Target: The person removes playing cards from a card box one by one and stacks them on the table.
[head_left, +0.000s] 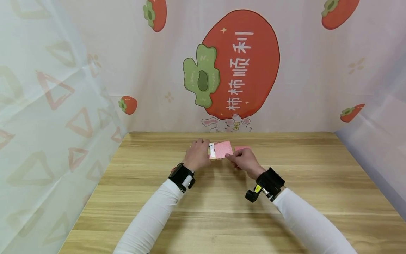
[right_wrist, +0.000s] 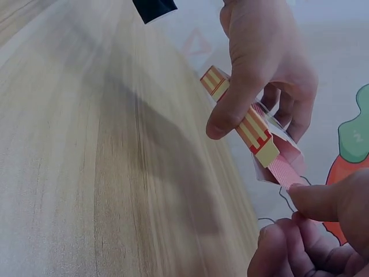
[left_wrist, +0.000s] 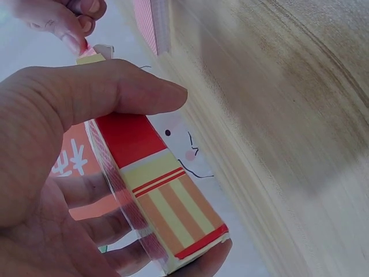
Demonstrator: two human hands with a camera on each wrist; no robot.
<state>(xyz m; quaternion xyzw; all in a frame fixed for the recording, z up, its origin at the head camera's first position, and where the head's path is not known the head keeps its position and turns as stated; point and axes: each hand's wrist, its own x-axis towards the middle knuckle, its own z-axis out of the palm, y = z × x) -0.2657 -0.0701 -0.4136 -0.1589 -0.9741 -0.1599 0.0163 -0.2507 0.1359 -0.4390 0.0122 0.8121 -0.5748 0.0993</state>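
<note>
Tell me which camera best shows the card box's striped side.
Left wrist: the card box's striped side is large and close, though the left hand covers part. Right wrist shows it smaller, also partly covered; the head view doesn't show it clearly.

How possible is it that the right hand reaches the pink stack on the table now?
Probably yes: the right hand is close to the pink stack, and nothing visible blocks the way. But it pinches a pink card at the box, so it likely must release that first.

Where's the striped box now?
In the right wrist view, right of centre, the striped box is in the left hand, its open end facing the right hand.
</note>
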